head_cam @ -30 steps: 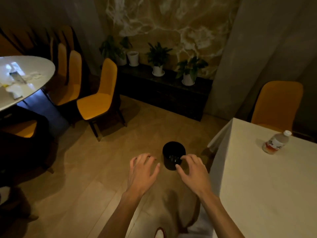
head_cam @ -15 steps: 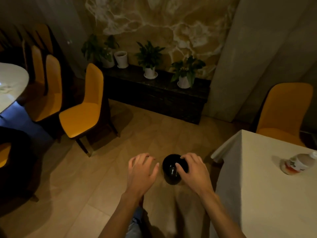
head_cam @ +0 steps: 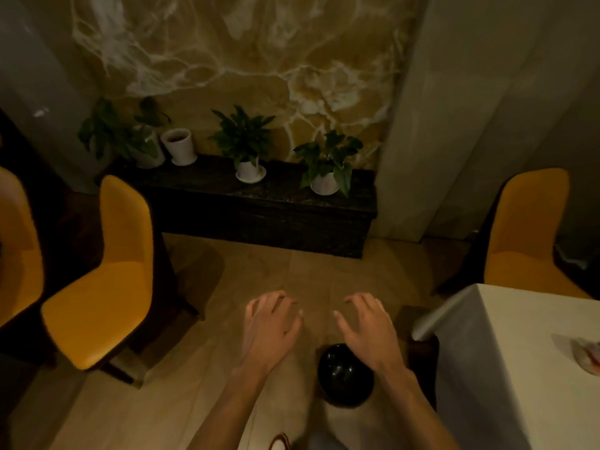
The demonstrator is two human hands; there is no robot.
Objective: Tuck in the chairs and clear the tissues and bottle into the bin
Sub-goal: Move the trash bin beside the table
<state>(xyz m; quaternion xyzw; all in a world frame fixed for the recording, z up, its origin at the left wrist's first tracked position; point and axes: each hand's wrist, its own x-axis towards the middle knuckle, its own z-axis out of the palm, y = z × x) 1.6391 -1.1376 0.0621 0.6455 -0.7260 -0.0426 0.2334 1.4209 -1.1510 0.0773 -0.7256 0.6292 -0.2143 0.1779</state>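
A small black round bin stands on the floor close to my feet, just left of the white-clothed table. My left hand and my right hand hover side by side above the floor with fingers spread and nothing in them; the right wrist overlaps the bin's rim. The plastic bottle lies on the table at the right frame edge, blurred and cut off. An orange chair stands pulled out on the left. Another orange chair sits behind the table. No tissues are in view.
A dark low bench along the marble wall carries several potted plants in white pots. Part of a further orange chair shows at the left edge. Bare floor tiles lie between the left chair and the bench.
The view has swung right and moved forward. The bin now sits lower in frame, under my right wrist; the round table at the left is gone from view. The bottle has slid to the right edge.
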